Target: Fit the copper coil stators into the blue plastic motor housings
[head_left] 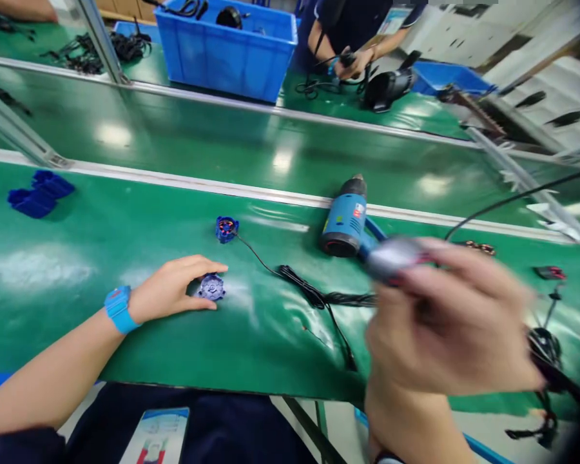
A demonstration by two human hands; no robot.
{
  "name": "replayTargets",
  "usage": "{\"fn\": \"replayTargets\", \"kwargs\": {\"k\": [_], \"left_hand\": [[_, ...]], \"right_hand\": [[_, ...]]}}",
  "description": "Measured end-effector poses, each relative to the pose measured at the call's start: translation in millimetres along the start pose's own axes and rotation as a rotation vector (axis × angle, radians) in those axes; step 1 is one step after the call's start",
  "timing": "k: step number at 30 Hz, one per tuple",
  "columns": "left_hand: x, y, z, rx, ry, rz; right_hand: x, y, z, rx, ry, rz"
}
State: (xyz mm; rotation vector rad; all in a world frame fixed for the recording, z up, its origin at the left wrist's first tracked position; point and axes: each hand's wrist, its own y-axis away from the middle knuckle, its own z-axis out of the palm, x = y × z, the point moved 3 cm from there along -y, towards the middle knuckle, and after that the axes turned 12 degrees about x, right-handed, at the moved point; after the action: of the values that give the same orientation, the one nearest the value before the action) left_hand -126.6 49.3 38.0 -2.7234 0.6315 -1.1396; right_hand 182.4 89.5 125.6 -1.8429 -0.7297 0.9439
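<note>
My left hand (178, 290) rests on the green bench with thumb and fingers spread around a small round purple-blue plastic part (211, 288); I cannot tell whether they touch it. Raised on the right, my right hand (449, 316) is smeared by motion, its fingers closed on a rounded grey piece (394, 258) too blurred to name. A small blue housing (227, 229) with copper windings inside lies beyond my left hand. Its thin lead runs to a bundled black cable (304, 287). Behind the right hand is a blue heat gun (345, 219).
Blue plastic pieces (41, 193) lie at the left. Black cables (544, 348) and a small dark part (550, 272) are at the right. Past the metal rail (198, 187) stands a blue crate (227, 51). Opposite, a co-worker's hands (352, 63) hold a black part.
</note>
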Motion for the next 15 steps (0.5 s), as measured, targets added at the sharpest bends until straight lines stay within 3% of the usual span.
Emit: {"fn": "replayTargets", "kwargs": {"k": [3, 6, 10, 15], "left_hand": [[-0.1, 3.3, 3.0, 0.034, -0.008, -0.006], [2.0, 5.1, 7.2, 0.105, -0.104, -0.001], [6.8, 6.9, 11.2, 0.075, -0.222, -0.022], [8.8, 7.9, 12.0, -0.099, 0.026, -0.147]], "right_hand": [[-44.2, 10.0, 39.7, -0.200, -0.167, -0.027], [-53.6, 27.2, 67.0, -0.376, -0.305, 0.005], [-47.9, 46.6, 79.1, -0.437, -0.322, 0.027], [-48.9, 53.4, 79.4, -0.463, -0.313, 0.017]]}}
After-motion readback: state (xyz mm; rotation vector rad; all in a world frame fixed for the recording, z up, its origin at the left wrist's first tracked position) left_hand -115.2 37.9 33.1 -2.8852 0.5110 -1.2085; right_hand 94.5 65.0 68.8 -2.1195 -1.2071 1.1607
